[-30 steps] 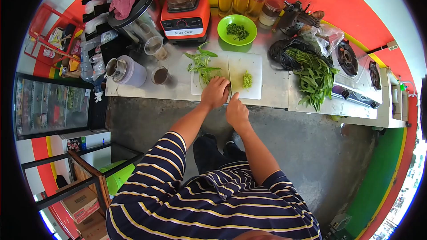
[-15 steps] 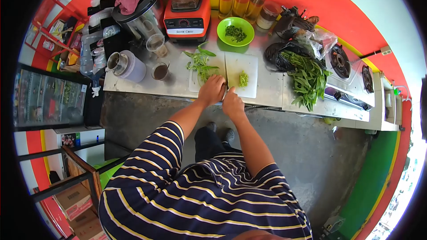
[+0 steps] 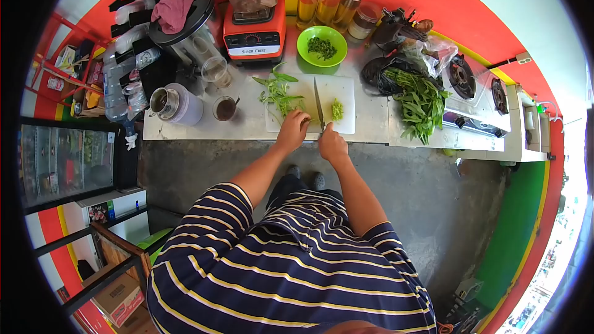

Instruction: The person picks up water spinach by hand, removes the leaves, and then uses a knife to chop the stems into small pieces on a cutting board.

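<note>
My right hand (image 3: 333, 143) is closed round the handle of a knife (image 3: 318, 102), whose blade points away from me over the white cutting board (image 3: 345, 89). At the board's front edge, my left hand (image 3: 293, 130) is pinched, with its fingertips near a small bit of greens; what they hold is too small to make out. Leafy stems (image 3: 279, 91) lie on the board's left part, just beyond my left hand. A small pile of chopped greens (image 3: 337, 109) sits to the right of the blade.
Behind the board stand a green bowl (image 3: 334, 39) of cut greens, a red blender (image 3: 253, 37) and oil bottles (image 3: 328, 5). A glass (image 3: 225, 109) and a jug (image 3: 179, 104) are left. Leafy greens (image 3: 421, 104) and a stove (image 3: 473, 96) are right.
The knife blade has come apart from my left hand and shows more fully, tilted leftward. My left hand has moved slightly away from the knife. The camera view has shifted a little.
</note>
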The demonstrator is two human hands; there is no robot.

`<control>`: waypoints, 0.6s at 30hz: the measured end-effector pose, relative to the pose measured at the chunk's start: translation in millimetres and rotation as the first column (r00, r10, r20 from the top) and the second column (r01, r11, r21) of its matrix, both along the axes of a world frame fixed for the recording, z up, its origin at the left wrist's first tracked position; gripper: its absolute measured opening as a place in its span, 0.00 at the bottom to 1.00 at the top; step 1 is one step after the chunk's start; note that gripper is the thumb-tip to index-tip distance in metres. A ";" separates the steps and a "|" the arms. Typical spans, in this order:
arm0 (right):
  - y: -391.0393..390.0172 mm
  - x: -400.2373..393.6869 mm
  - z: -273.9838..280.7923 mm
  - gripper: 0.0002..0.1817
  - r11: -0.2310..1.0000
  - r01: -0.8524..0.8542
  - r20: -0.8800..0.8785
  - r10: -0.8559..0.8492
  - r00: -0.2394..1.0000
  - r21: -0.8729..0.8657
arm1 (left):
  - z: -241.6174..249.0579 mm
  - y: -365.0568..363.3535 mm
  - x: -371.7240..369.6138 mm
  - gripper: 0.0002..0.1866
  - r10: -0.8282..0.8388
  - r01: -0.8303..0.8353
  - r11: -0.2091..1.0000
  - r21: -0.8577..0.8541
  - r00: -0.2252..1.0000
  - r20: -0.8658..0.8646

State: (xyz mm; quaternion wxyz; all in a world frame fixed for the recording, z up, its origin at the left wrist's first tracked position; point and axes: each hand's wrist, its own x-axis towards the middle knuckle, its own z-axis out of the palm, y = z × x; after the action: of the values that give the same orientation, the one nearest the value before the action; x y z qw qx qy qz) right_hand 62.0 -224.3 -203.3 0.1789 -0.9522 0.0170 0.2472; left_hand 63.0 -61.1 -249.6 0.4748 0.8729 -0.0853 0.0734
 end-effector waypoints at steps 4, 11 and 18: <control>-3.4 -0.5 0.0 0.18 0.999 0.030 0.052 -0.029 0.998 -0.033 | 0.0 1.5 -0.2 0.06 -0.016 0.015 1.000 0.021 0.999 0.033; 12.2 -13.2 5.6 0.17 1.000 -0.001 0.033 0.000 0.999 0.012 | 8.5 7.1 10.5 0.06 -0.113 0.050 0.932 0.360 0.981 0.156; 23.4 -22.5 7.8 0.14 1.000 -0.014 0.060 0.016 0.998 -0.022 | 12.1 18.9 15.9 0.10 -0.227 0.107 0.872 0.478 0.953 0.199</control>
State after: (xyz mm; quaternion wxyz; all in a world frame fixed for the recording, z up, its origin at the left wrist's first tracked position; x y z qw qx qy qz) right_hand 39.5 -200.8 -195.5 0.1672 -0.9612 0.0072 0.2195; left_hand 78.8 -42.1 -237.5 0.2438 0.9335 -0.2348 0.1183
